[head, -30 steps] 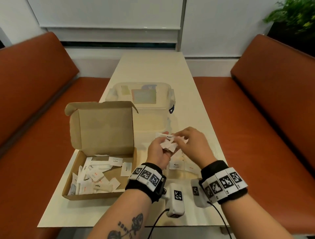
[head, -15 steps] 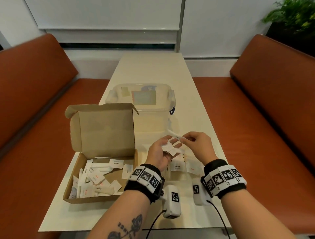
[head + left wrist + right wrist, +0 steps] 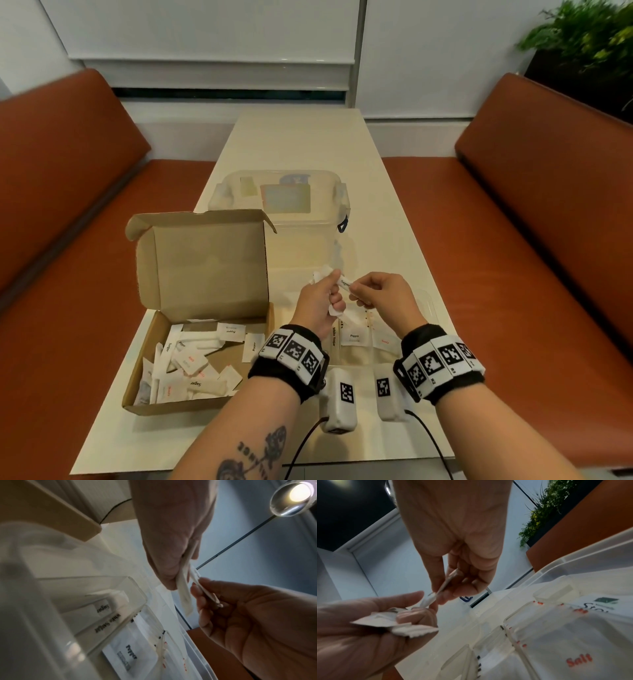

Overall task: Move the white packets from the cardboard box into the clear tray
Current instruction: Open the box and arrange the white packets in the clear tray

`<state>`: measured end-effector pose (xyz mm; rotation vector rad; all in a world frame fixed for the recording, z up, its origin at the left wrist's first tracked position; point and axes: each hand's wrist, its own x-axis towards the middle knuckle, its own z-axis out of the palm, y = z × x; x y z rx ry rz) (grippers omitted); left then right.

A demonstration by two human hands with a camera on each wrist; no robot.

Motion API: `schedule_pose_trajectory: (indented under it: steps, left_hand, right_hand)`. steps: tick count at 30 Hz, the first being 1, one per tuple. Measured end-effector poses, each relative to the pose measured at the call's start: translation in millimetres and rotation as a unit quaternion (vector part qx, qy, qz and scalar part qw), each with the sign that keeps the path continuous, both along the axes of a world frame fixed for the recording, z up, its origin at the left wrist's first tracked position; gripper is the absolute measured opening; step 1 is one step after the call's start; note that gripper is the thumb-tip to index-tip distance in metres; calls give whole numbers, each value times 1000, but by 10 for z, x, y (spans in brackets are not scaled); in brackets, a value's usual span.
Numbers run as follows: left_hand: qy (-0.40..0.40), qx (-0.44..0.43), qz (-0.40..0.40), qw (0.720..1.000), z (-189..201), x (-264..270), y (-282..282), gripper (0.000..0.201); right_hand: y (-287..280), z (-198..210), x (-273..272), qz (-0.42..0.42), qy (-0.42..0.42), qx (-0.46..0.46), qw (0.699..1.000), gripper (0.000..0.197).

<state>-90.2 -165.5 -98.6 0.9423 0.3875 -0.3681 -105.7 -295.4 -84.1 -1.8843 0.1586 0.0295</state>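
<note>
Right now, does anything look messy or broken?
Nothing broken. The packets in the cardboard box lie in a jumbled heap, and the left hand holds a crumpled bunch while the right hand pinches one sugar packet.

Beyond the grip, toward the far end of the cream surface [image 3: 301, 144], a clear lidded tub [image 3: 279, 202] stands with a blue clip on its right side. An orange bench seat [image 3: 65, 192] runs along the left of the grip, and another orange bench [image 3: 541, 205] along the right. A leafy green plant [image 3: 582, 37] sits in a dark planter far off to the upper right. Straight ahead, past the surface, is a white wall panel [image 3: 212, 34].
</note>
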Motion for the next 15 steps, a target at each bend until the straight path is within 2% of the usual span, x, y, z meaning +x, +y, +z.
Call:
schedule_pose_trajectory:
  steps: [4, 8, 11, 15]
  left_hand:
    - [-53, 78, -28, 995, 14, -16, 2, 10]
    - [-91, 109, -22, 990, 43, -27, 44, 9]
    - [-97, 111, -29, 989, 53, -25, 71, 10]
    - [-81, 66, -19, 994, 56, -36, 79, 10]
  right_hand:
    - [19, 14, 45, -1, -14, -25, 1000, 25]
    - [-4, 57, 53, 24, -1, 0, 1000, 24]
    - [-18, 68, 41, 44, 5, 1, 999, 15]
    - [41, 46, 34, 49, 20, -8, 999, 8]
